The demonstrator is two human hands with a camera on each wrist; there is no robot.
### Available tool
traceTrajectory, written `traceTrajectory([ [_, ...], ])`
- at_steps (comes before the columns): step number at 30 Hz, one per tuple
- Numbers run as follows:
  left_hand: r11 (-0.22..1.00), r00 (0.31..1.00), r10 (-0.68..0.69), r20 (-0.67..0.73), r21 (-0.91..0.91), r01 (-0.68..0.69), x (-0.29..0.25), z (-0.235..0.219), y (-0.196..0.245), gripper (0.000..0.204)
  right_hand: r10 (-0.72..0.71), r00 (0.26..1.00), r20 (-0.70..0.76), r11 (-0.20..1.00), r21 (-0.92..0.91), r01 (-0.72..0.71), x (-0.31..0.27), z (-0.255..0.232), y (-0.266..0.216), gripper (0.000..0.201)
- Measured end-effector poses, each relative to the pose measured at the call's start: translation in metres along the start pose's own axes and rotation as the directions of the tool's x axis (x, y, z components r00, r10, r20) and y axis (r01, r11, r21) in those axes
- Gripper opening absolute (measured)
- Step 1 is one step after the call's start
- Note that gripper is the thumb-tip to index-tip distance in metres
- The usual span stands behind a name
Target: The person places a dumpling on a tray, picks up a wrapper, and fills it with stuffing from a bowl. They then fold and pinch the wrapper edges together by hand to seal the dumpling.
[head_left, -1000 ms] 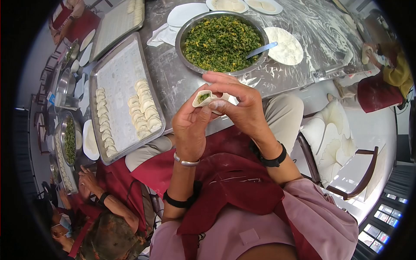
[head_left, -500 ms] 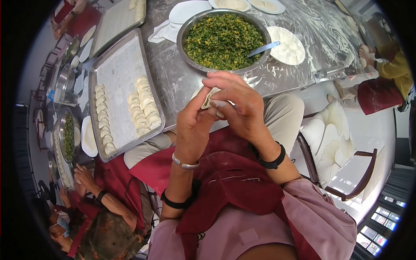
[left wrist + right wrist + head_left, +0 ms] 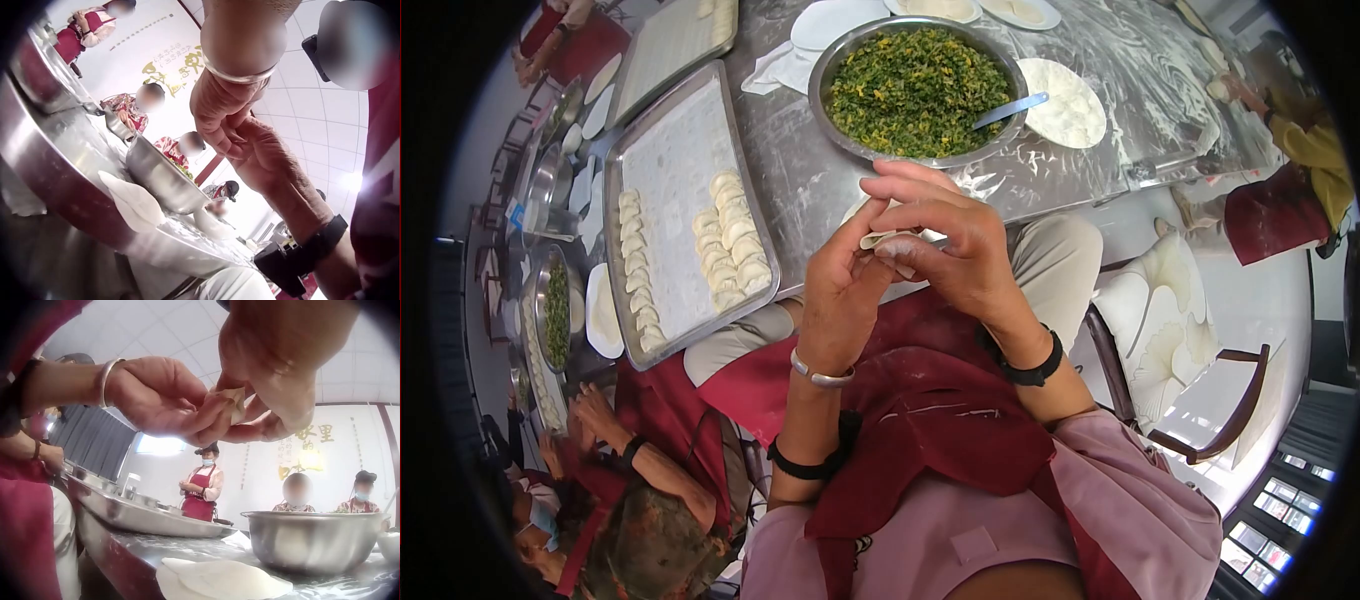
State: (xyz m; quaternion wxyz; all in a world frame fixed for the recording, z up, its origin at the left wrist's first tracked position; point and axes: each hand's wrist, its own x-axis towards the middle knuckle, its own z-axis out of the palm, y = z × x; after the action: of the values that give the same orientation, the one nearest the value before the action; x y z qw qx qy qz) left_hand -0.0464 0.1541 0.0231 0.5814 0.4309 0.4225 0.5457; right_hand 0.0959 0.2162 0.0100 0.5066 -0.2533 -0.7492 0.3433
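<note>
Both hands meet over the lap at the table's edge, around one dumpling [image 3: 880,240] whose dough edges are being pressed together. My left hand [image 3: 840,295], with a silver bracelet at the wrist, cradles it from the left. From the other side my right hand [image 3: 965,250] pinches the rim between thumb and fingers. In the right wrist view a pale piece of the dumpling [image 3: 236,403] shows between the fingertips; the fingers cover most of it. Just beyond the hands stands a steel bowl [image 3: 312,540] of chopped green filling [image 3: 915,90] with a blue-handled utensil [image 3: 1012,110].
Flat dough wrappers [image 3: 219,581] lie at the near table edge, below the hands. To the left, a metal tray [image 3: 675,150] holds rows of folded dumplings [image 3: 735,240]. A plate of flour [image 3: 1065,105] sits right of the bowl. Another person [image 3: 650,480] works at lower left.
The open dumpling, with green filling showing a second ago, has been folded over and its edges brought together. The hands have drawn closer around it; the filling is now hidden.
</note>
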Motion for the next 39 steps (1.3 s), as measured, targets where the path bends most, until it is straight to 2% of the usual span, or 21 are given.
traceTrajectory([
  [6, 0.998, 0.999, -0.021, 0.024, 0.058, 0.02, 0.0, -0.004, -0.001, 0.041, -0.034, 0.999, -0.004, 0.999, 0.011, 0.034, -0.003, 0.003, 0.002, 0.013],
  [9, 0.997, 0.999, -0.027, 0.021, 0.072, 0.025, 0.0, -0.004, -0.001, 0.042, -0.035, 0.999, -0.024, 0.998, 0.049, 0.036, -0.004, 0.005, 0.003, 0.013],
  [12, 1.0, 1.0, -0.015, -0.021, 0.025, 0.015, 0.0, 0.001, 0.004, 0.045, -0.035, 0.999, -0.015, 0.999, 0.004, 0.035, -0.004, 0.004, 0.005, 0.023],
  [15, 0.999, 0.999, 0.006, -0.036, 0.034, -0.005, -0.001, 0.001, 0.005, 0.049, 0.122, 0.988, -0.095, 0.987, 0.114, -0.111, -0.003, 0.009, -0.004, 0.025],
  [19, 0.998, 0.999, 0.042, -0.019, 0.049, -0.041, -0.001, -0.004, 0.0, 0.05, 0.085, 0.993, -0.078, 0.992, 0.098, -0.077, -0.006, 0.011, 0.001, 0.022],
  [22, 1.0, 0.992, 0.022, -0.124, -0.007, -0.023, -0.008, 0.001, -0.002, 0.047, 0.028, 0.995, -0.091, 0.999, 0.03, -0.025, -0.005, 0.012, 0.006, 0.021],
  [24, 0.999, 0.992, 0.043, -0.12, 0.019, -0.041, -0.007, 0.001, -0.007, 0.047, 0.002, 0.995, -0.098, 1.0, -0.011, -0.003, -0.004, 0.012, 0.003, 0.02],
  [28, 0.997, 0.999, -0.007, -0.051, 0.082, 0.012, -0.01, -0.005, 0.001, 0.05, -0.021, 1.0, -0.004, 0.999, -0.039, 0.02, -0.003, 0.01, 0.001, 0.021],
  [30, 1.0, 1.0, 0.01, 0.017, 0.007, -0.01, -0.006, -0.015, -0.007, 0.05, 0.012, 0.999, 0.041, 0.999, -0.042, -0.01, -0.001, 0.008, -0.001, 0.024],
  [32, 0.999, 0.999, 0.016, 0.038, -0.05, -0.014, -0.008, -0.017, -0.01, 0.049, 0.163, 0.985, 0.06, 0.983, 0.073, -0.167, 0.004, 0.008, -0.014, 0.026],
  [34, 0.996, 1.0, 0.003, 0.012, -0.089, -0.002, -0.013, -0.015, -0.006, 0.049, 0.212, 0.969, 0.128, 0.965, 0.127, -0.229, 0.006, 0.008, -0.018, 0.028],
  [36, 1.0, 0.998, 0.003, 0.065, -0.009, -0.002, -0.014, -0.024, -0.009, 0.048, 0.159, 0.96, 0.23, 0.973, 0.128, -0.192, 0.009, 0.007, -0.014, 0.03],
  [37, 1.0, 0.996, 0.001, 0.088, 0.031, -0.004, -0.015, -0.028, -0.01, 0.047, 0.157, 0.961, 0.229, 0.968, 0.158, -0.196, 0.008, 0.008, -0.014, 0.031],
  [39, 1.0, 0.999, 0.019, 0.045, 0.006, -0.019, -0.017, -0.026, -0.007, 0.045, 0.151, 0.961, 0.232, 0.954, 0.221, -0.203, 0.008, 0.013, -0.014, 0.032],
])
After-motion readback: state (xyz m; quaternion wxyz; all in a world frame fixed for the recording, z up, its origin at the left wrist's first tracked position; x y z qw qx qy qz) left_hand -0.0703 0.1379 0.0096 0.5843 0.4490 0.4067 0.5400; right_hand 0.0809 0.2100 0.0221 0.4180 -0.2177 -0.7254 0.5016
